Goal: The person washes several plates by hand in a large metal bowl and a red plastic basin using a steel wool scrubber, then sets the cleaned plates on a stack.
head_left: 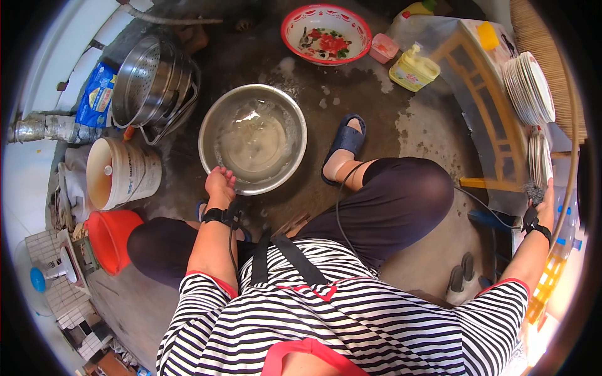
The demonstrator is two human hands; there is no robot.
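A wide metal basin of cloudy water stands on the floor in front of me. At its near left rim is my left hand, fingers curled in, with nothing visible in them. Far out to the right, my right hand has a grey steel wool scrubber in its grip, partly hidden by the hand. That hand is at the near end of a smaller stack of plates, one finger stretched along it. A taller stack of white plates stands just beyond.
A red-rimmed enamel basin with food scraps, a pink tub and a yellow bottle stand at the back. On the left are steamer pots, a white bucket and a red bucket. A cable crosses my leg.
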